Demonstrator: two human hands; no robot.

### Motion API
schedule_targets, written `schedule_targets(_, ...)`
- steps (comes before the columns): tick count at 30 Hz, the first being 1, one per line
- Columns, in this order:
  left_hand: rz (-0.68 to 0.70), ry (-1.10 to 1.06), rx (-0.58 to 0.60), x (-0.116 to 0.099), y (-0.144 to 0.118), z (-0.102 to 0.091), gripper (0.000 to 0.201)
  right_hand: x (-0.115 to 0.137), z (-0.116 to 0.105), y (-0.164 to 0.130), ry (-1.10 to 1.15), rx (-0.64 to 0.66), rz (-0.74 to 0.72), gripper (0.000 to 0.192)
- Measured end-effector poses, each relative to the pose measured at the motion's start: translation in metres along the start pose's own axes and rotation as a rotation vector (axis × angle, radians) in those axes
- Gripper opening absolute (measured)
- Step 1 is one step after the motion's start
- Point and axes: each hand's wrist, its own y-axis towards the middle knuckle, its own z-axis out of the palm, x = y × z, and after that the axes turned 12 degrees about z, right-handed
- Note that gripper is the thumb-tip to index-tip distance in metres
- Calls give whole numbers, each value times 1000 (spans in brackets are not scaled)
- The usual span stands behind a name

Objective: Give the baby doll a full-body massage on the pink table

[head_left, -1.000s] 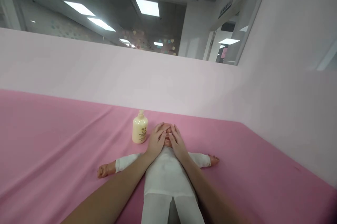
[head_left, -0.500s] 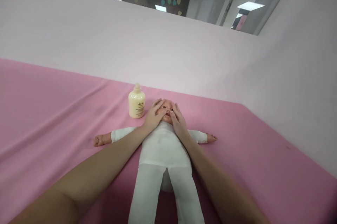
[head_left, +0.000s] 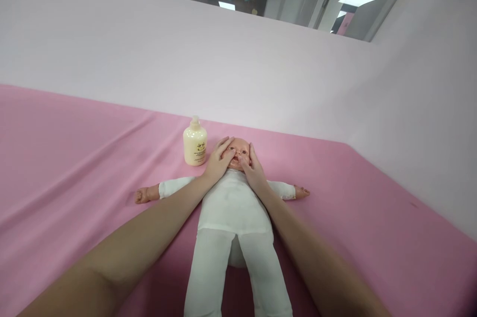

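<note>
- Two hands on the baby doll [head_left: 233, 202], which lies face up in white clothes on the pink sheet [head_left: 74, 168].
- Left hand [head_left: 218, 160] and right hand [head_left: 253, 170] cup its cheeks, fingers spread, not gripping.
- I'd keep strokes light and even on both sides.
- Cream lotion bottle [head_left: 195, 143] stands just beside the head.

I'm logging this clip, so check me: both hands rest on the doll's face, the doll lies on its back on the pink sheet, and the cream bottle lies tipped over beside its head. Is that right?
Not quite. In the head view the cream bottle stands upright beside the head, not tipped over. The rest holds: the left hand and right hand rest on the face of the doll, which lies on its back on the pink sheet.
</note>
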Motion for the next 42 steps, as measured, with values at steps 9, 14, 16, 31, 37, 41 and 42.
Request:
schedule_targets(9,6,49,-8,2,-1,-1,46,3,-1,-1,-63,-6,-186,68)
schedule_targets(14,82,29,43,-2,1,-4,37,0,1,1,-12,-27,-37,89)
schedule_targets(16,78,31,40,-2,1,-5,37,0,2,2,-3,-35,44,96)
schedule_targets(31,23,80,-7,2,1,-1,44,4,0,-2,-84,4,-201,67)
schedule_targets(37,145,117,60,-2,2,-6,39,2,1,1,-4,3,-123,80)
schedule_targets(41,66,83,25,2,2,-2,44,2,2,1,12,-32,-4,91)
schedule_targets(42,24,78,2,4,2,-1,47,2,2,1,17,-40,25,92)
